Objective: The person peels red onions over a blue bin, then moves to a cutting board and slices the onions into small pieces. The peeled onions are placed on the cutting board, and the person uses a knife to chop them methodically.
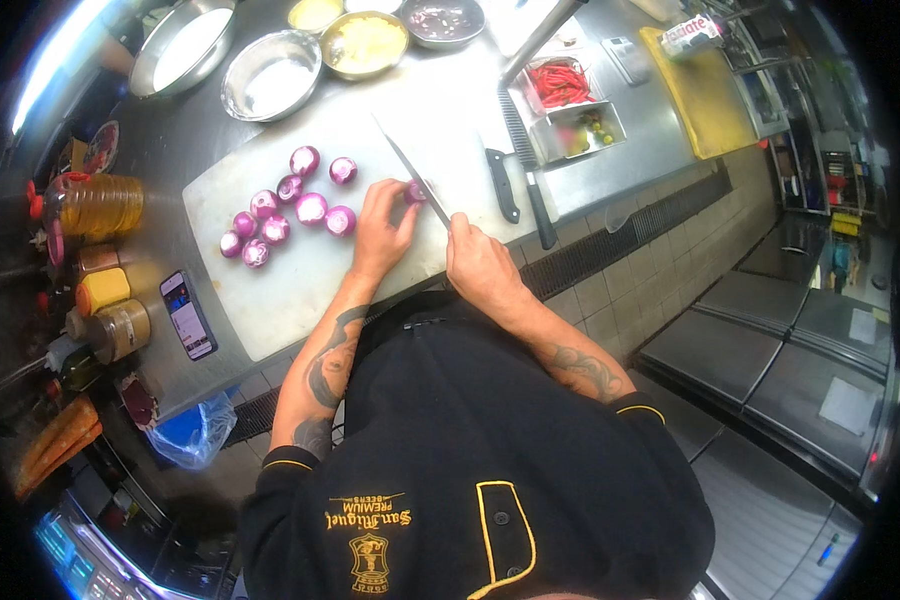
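Observation:
My left hand (385, 226) grips a peeled red onion (415, 192) on the white cutting board (292, 315), its thumb and fingers around the onion's left side. The handle of a kitchen knife (412, 169) is in my right hand (481, 259). Its long blade points up and to the left, over or beside the onion's right side; whether it touches the onion I cannot tell. Several more peeled red onions (311, 209) lie on the board to the left of my left hand. A second knife with a black handle (503, 187) rests at the board's right side.
Beside it lies a long ridged tool (542, 214) with a dark handle. Containers of red chillies (561, 82) and small green fruit (596, 129) stand at the right. Metal bowls (271, 76) line the far side. A phone (188, 315) and jars (120, 330) are at the left.

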